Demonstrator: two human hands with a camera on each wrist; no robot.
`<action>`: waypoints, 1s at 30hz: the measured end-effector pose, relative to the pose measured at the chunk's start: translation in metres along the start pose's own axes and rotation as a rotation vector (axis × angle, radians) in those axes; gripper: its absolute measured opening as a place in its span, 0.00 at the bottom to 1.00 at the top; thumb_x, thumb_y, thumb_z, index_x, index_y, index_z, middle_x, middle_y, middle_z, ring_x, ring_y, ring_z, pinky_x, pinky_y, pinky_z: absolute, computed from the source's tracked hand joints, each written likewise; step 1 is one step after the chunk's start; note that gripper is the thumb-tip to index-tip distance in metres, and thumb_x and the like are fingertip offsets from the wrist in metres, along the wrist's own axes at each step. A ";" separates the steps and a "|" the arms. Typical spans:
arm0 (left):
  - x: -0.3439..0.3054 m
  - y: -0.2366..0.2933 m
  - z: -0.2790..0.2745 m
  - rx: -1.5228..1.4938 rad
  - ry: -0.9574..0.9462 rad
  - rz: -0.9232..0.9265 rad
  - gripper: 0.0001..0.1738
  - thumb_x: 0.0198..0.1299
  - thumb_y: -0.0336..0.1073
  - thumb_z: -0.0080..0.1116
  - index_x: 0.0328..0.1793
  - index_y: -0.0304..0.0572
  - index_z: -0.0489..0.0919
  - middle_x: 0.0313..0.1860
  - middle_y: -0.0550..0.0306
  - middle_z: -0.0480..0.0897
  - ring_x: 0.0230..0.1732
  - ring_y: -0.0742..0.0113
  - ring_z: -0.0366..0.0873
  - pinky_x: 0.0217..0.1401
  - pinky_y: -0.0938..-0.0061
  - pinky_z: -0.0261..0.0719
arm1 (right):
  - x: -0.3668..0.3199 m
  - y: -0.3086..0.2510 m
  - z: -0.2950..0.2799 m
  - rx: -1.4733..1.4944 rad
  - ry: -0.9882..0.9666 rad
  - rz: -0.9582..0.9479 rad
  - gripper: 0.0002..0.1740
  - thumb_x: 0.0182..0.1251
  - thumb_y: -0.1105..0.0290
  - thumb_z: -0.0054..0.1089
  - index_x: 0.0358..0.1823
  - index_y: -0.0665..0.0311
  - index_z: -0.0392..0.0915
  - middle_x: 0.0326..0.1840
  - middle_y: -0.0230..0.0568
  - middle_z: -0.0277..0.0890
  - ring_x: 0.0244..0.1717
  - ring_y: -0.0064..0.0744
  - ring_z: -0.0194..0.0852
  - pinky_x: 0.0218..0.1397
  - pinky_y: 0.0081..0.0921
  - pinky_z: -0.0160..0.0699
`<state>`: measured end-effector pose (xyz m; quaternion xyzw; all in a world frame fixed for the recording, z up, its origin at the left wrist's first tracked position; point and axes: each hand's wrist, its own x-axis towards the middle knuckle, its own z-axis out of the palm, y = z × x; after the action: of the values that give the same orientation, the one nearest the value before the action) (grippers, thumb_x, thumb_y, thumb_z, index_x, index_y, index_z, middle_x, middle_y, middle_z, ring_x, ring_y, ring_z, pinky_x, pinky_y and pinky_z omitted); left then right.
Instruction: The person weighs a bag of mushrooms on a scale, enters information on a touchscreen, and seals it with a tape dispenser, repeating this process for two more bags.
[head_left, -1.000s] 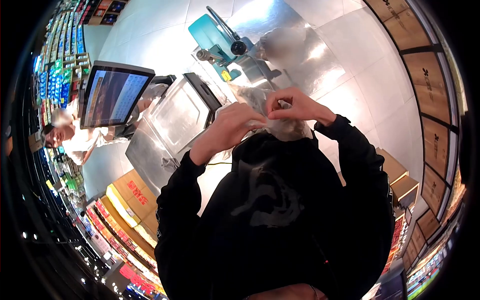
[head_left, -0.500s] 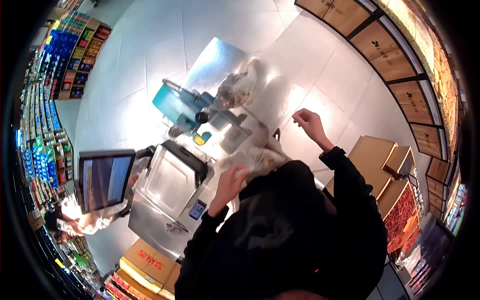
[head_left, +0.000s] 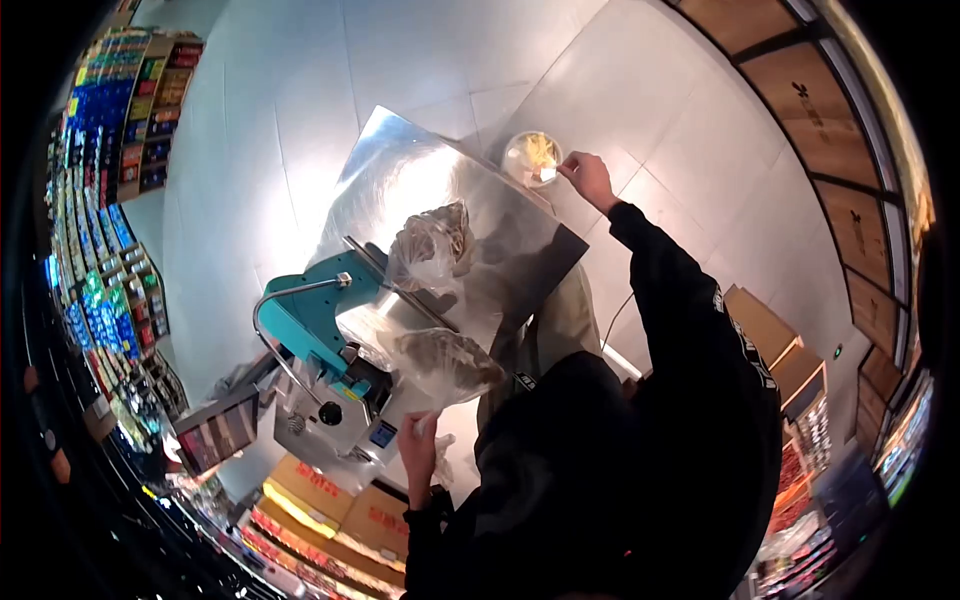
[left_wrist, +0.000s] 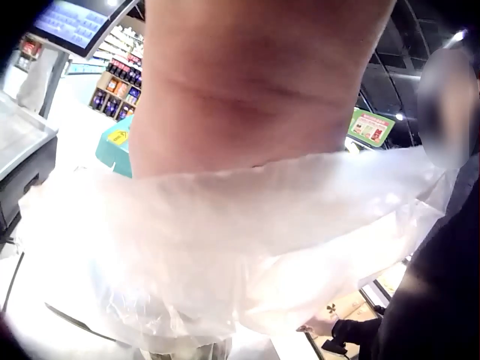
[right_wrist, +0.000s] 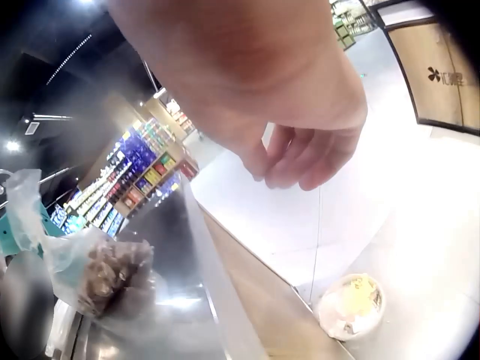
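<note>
My left hand (head_left: 418,448) is low beside a teal machine (head_left: 312,315), fingers curled on a thin plastic bag (head_left: 443,462). In the left wrist view the bag (left_wrist: 225,240) spreads below the wrist and hides the fingers. Farther out, my right hand (head_left: 588,180) hangs beside a round bin (head_left: 510,160) with yellow and white scraps inside. Its fingers (right_wrist: 300,161) are loosely bent with nothing visible in them. A clear bag of brown contents (head_left: 432,245) rests on the metal counter (head_left: 385,165), and another filled bag (head_left: 450,362) lies nearer my body.
Tilted at lower left is a monitor (head_left: 217,430). Cardboard boxes (head_left: 310,490) stand along the bottom, with more boxes (head_left: 765,325) at right. Stocked shelves (head_left: 100,130) line the left side, and wooden crates (head_left: 810,110) the right.
The view has swung toward the machine and counter. Both hands were together at clear plastic, then parted; my right hand has reached outward to the bin, while my left is beside the machine.
</note>
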<state>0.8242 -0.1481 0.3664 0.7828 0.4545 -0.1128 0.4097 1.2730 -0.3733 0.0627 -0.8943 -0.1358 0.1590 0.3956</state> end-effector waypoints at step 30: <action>-0.040 0.086 -0.012 -0.382 0.467 -0.024 0.10 0.65 0.35 0.61 0.41 0.34 0.76 0.28 0.50 0.82 0.28 0.69 0.78 0.32 0.73 0.74 | -0.225 -0.271 -0.062 0.130 -0.552 -1.251 0.28 0.51 0.63 0.75 0.54 0.63 0.77 0.56 0.41 0.76 0.57 0.40 0.74 0.61 0.39 0.70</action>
<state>0.8690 -0.1856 0.4420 0.6907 0.5588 0.1530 0.4327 1.0602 -0.3212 0.3452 -0.5490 -0.7126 0.1307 0.4169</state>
